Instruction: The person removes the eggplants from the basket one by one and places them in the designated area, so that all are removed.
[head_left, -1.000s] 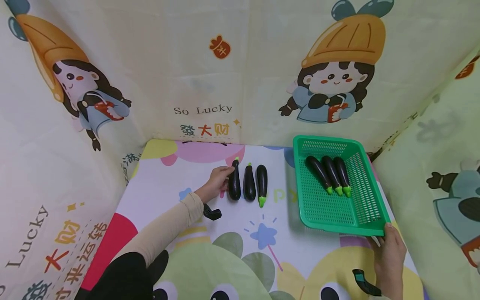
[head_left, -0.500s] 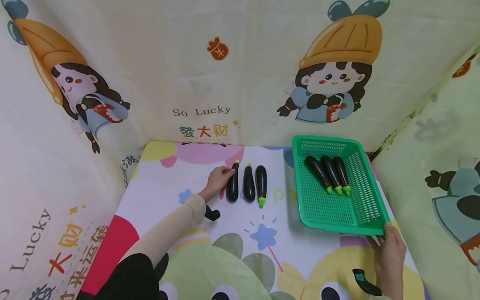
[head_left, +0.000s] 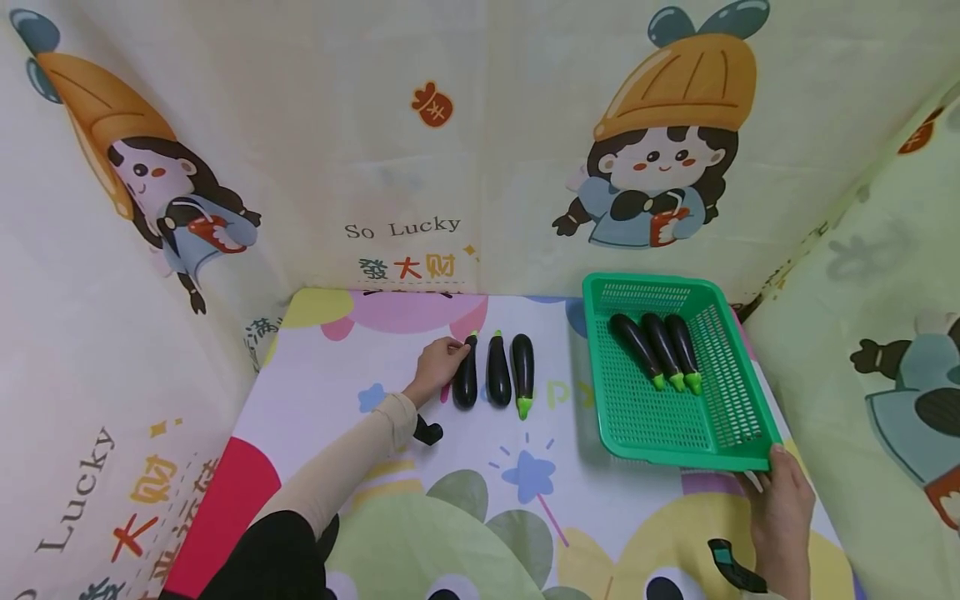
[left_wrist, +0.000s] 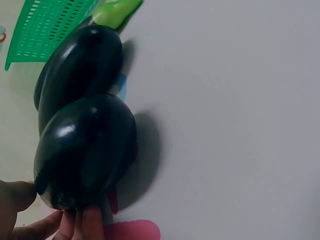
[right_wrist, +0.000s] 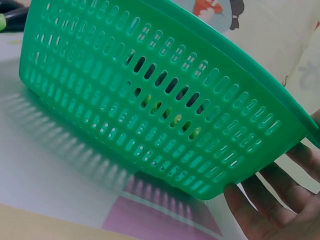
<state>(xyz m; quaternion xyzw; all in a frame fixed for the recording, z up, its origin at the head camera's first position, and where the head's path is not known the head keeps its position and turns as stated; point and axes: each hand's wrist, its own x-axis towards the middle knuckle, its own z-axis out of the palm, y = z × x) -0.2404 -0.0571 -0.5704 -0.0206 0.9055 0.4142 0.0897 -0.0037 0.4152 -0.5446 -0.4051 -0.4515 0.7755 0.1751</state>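
In the head view my left hand (head_left: 441,365) pinches the upper, stem end of the leftmost dark purple eggplant (head_left: 465,383), which lies in a row with a middle eggplant (head_left: 498,371) and a right one (head_left: 522,367). Thumb and fingers close around that end in the left wrist view, where the held eggplant (left_wrist: 87,150) overlaps the others. My right hand (head_left: 782,508) grips the near right corner of a green plastic basket (head_left: 652,454). Its fingers (right_wrist: 280,195) reach under the corner, the thumb up at the rim. Inside the basket lie 3 eggplants (head_left: 656,354), green stems toward me.
A patterned tablecloth (head_left: 525,517) with cartoon prints covers the table. Printed cloth walls (head_left: 517,167) rise behind it and on both sides. The basket stands at the right, near the right wall. Black straps (head_left: 429,431) sit at both wrists.
My left hand has drawn the leftmost eggplant slightly toward me, so its stem end sits nearly level with the middle one's. The right hand and basket stay in place.
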